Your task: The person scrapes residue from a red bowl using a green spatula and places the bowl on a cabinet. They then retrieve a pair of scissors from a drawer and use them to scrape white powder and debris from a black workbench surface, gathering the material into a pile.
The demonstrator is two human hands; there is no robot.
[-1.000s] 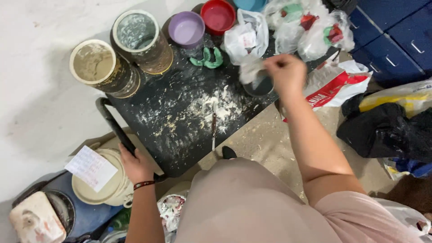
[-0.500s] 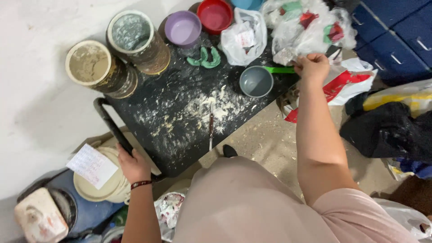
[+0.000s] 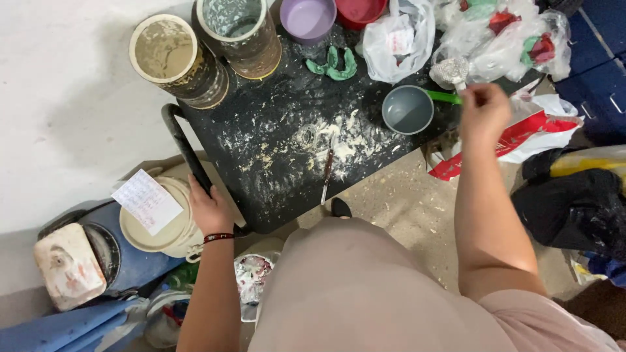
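Right hand (image 3: 484, 111): pinched on heaped spoon (image 3: 451, 72), beside grey bowl (image 3: 407, 109). Left hand (image 3: 210, 210): clamped on black cart handle (image 3: 184, 146). Worktop (image 3: 274, 163) powder-dusted.

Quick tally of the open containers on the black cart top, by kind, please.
Large tins: 2, one tan inside, one greyish inside
Small bowls: 2, purple and red
Grey cups with green handle: 1
Total: 5
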